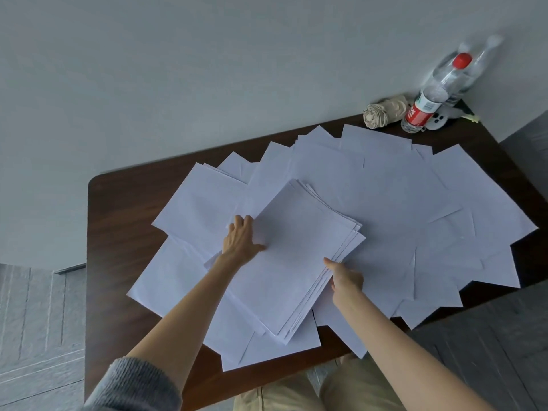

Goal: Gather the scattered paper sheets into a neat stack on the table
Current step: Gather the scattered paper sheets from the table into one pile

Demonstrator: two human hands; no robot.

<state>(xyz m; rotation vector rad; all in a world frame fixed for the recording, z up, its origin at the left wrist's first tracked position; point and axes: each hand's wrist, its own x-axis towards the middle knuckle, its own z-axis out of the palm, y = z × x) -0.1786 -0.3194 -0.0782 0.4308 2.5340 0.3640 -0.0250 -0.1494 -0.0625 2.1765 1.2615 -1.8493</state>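
Both forearms reach out: left hand (241,241) lies spread against the stack (296,247); right hand (345,275) pinches its edge.

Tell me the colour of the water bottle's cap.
Red. The cap of the clear plastic bottle shows best in the head view.

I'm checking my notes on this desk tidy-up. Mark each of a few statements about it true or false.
1. The right hand pinches the edge of the stack while the left hand rests at its other edge. True.
2. Every sheet is gathered. False: many loose sheets lie spread over the table.
3. The bottle has a blue cap. False: the cap is red.
4. The bottle stands at the table's far right corner. True.
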